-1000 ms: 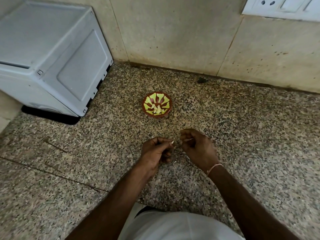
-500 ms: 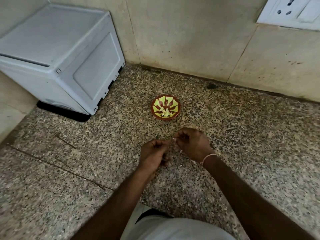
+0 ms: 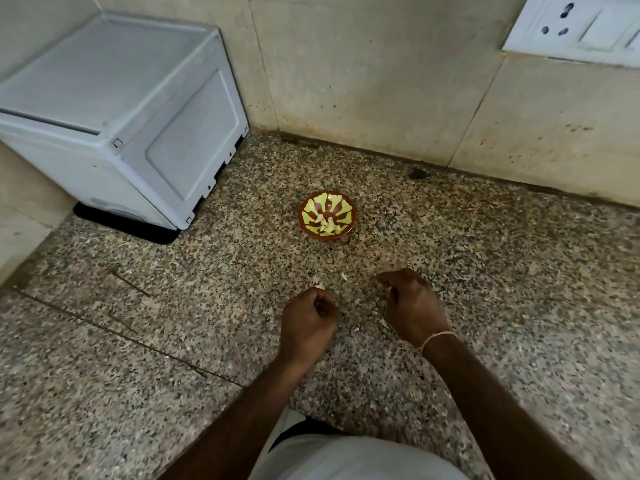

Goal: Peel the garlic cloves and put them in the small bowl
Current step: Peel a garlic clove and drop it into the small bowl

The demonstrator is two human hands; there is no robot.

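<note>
Several pale peeled garlic cloves (image 3: 326,226) lie at the near side of the small red-brown bowl with yellow-green petal pattern (image 3: 327,215), which sits on the speckled granite desk (image 3: 485,271) well beyond both hands. 1 small whitish piece (image 3: 343,276) lies on the desk between the bowl and the hands; whether it is a clove or loose skin is too small to tell. The left hand (image 3: 308,325) is curled, and a pale tip, seemingly a clove or skin (image 3: 320,286), shows just at its fingers (image 3: 320,299). The right hand (image 3: 410,306), a thin thread band (image 3: 437,337) at its wrist, is also curled, fingertips drawn together, with a faint pale speck at them; what it holds, if anything, I cannot tell. The 2 hands are apart, each above the desk.

Judging from this, peeling is part done. A slippery clove pinched by so little could pop out and roll across the speckled stone, where pale bits are hard to spot. Skin stuck to the fingers could also end up in the bowl, and a careless reach might nudge the light bowl. A grey plastic box (image 3: 114,109) stands at the far left against the beige tiled wall (image 3: 363,81), beneath a white switch plate (image 3: 581,29).
</note>
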